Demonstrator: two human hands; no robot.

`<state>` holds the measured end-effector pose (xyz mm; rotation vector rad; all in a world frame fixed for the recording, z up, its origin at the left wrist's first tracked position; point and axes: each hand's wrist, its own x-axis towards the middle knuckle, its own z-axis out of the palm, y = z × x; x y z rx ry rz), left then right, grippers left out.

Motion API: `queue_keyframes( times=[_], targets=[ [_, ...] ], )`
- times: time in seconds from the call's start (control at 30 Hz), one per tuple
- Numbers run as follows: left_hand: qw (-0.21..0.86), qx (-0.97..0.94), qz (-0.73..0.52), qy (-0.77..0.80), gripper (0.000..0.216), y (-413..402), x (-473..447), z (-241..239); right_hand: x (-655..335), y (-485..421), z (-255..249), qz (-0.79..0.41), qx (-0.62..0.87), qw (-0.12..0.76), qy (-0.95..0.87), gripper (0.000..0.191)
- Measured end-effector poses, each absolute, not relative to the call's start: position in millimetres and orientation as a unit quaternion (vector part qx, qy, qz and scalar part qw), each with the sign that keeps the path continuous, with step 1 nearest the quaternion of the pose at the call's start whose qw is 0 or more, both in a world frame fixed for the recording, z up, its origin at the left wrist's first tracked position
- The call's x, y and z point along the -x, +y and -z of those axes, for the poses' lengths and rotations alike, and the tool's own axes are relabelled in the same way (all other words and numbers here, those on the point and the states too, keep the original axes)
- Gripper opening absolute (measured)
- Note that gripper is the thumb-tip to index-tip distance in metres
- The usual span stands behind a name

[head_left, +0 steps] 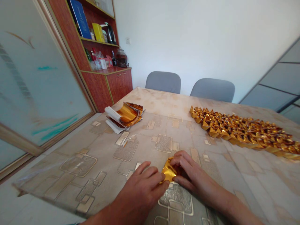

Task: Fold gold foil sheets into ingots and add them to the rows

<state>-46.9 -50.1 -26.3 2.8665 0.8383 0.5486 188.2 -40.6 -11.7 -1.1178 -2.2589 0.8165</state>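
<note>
Right now I have both hands low at the near edge of the table (105, 147), meeting over a small gold foil piece (169, 172). The foil sits on the patterned tablecloth just right of centre, close to me, wedged between the two hands.

The left hand (142, 184) lies knuckles up, wrist flat and forearm coming in from the near left. Its fingers are curled in, and the tips nip the foil's left edge against the thumb. The right hand (189, 175) comes in from the near right, half closed, fingers arched over the far side of the foil and gripping it from above. My reading is that the piece is held low against the table from both sides so the thin, springy sheet cannot slip or uncurl.

Farther off on the left lies a stack of gold sheets (125, 115), its top leaves curling upward. A long heap of folded gold pieces (243, 131) runs along the right side of the table, well apart from the hands. I judge both are kept out of the way but within reach.

Two grey chairs (163, 82) stand at the far edge, and a red-brown cabinet (105, 84) fills the far left corner.
</note>
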Motion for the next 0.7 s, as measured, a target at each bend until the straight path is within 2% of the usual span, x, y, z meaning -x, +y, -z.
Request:
queue_keyframes(
  times=[0.23, 0.37, 0.4, 0.5, 0.6, 0.7],
  targets=[
    [0.072, -0.944, -0.185, 0.264, 0.032, -55, 62, 26, -193, -37, 6, -0.331, 0.384, 0.251, -0.825, 0.017],
    [0.067, -0.934, -0.19, 0.296, 0.015, -46, 47, 26, -194, -32, 8, -0.34, 0.409, 0.282, -0.799, 0.004],
    [0.058, -0.935, -0.193, 0.293, 0.013, -42, 41, 25, -193, -31, 9, -0.332, 0.423, 0.294, -0.79, 0.007],
    [0.017, -0.936, -0.202, 0.289, 0.015, -33, 27, 23, -186, -28, 16, -0.269, 0.451, 0.306, -0.794, 0.015],
    [0.003, -0.94, -0.201, 0.276, 0.006, -26, 20, 21, -181, -27, 19, -0.179, 0.48, 0.271, -0.815, 0.014],
    [0.017, -0.937, -0.21, 0.277, 0.008, -24, 18, 21, -181, -26, 18, -0.139, 0.518, 0.239, -0.809, 0.014]
  ],
)
